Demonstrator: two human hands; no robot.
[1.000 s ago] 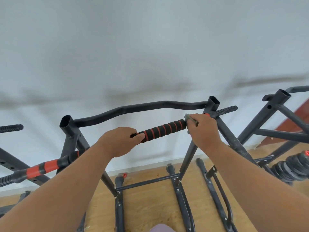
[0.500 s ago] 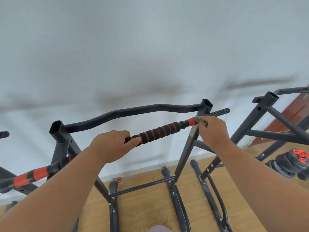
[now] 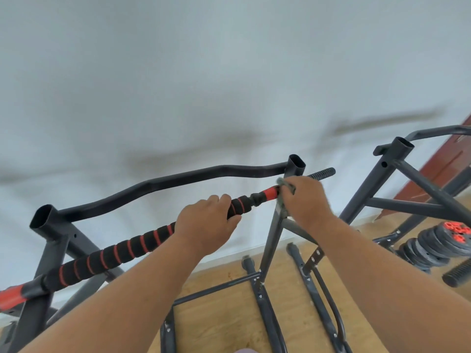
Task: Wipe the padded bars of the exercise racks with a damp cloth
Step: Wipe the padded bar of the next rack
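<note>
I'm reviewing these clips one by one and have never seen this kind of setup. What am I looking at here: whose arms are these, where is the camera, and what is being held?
There is no machine here. The camera sits on a person's head and looks forward and down, so the two bare forearms reaching in from the bottom are that person's own. The wide lens bends straight lines.

In front stands a dark metal exercise rack on a wooden floor, by a white wall. A padded bar with black foam and red rings crosses it. The left hand grips this bar. The right hand holds a small grey-green cloth against the bar's red section near the upright.

A second rack stands to the right, with stacked weight plates on the floor beside it.
</note>
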